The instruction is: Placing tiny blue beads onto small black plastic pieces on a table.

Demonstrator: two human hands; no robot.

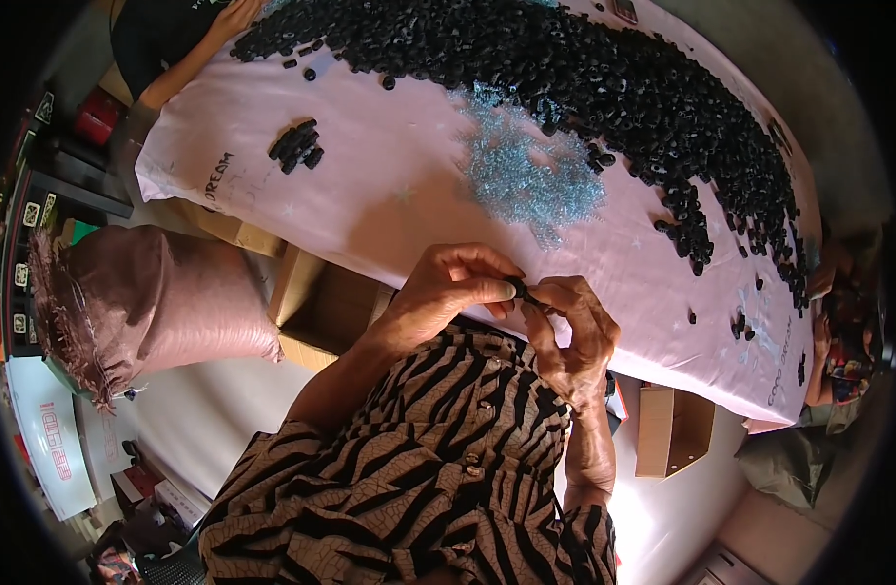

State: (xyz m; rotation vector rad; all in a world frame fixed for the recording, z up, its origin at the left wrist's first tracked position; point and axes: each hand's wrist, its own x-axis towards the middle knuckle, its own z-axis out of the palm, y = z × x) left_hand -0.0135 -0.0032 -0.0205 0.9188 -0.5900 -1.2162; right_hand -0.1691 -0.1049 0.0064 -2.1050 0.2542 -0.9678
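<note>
Just above the table's near edge, both my hands meet at a small black ring-like part (pixel 518 289). My left hand (pixel 443 292) pinches it between thumb and fingertips. From the other side my right hand (pixel 573 336) closes its fingertips on the same part, and the fingers cover most of it. Beyond my hands lies a loose heap of shiny light-blue pieces (pixel 536 166), which look like small springs. A large pile of black ring-like parts (pixel 604 88) stretches along the table's far side. A small group of black parts (pixel 295 146) sits apart on the left.
A pink cloth (pixel 370 195) covers the table. Open cardboard boxes (pixel 336 302) (pixel 674 429) stand below its near edge. A full woven sack (pixel 175 292) is at the left. Another person's arm (pixel 199 58) reaches in at the far left; other hands (pixel 826 283) show at the right edge.
</note>
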